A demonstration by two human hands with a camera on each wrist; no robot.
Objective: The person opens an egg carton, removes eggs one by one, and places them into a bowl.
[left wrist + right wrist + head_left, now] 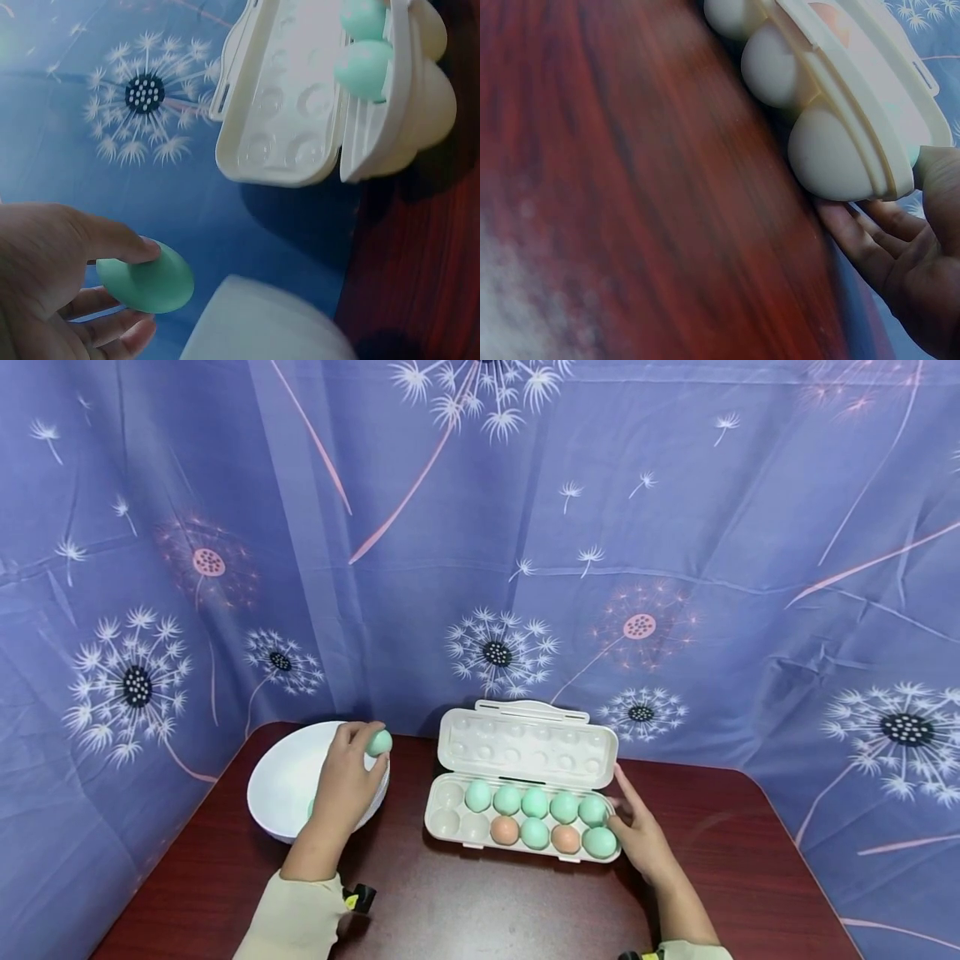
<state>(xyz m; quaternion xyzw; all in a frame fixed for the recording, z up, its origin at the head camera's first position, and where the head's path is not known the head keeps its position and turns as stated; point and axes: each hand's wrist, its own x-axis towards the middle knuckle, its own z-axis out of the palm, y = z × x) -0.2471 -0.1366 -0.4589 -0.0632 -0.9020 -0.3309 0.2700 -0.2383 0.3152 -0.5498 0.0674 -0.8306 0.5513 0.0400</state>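
In the head view my left hand (351, 781) pinches a green egg (380, 742) over the right rim of a white bowl (281, 777). The left wrist view shows the thumb on top of this egg (154, 281) and fingers beneath. Part of another green egg (311, 808) shows inside the bowl, mostly behind the forearm. My right hand (641, 839) grips the right end of an egg carton (474, 845), thumb at the rim and fingers outside, under the end cup (829, 161) in the right wrist view. Several green eggs (535, 802) and two orange eggs (505, 831) sit in it; three left cups hold none.
The carton's lid (525, 747) stands open, leaning back toward the patterned blue curtain (480, 585). Everything stands on a dark red wooden table (480, 910), with bowl at left and carton right of centre. A gap of bare tabletop separates them.
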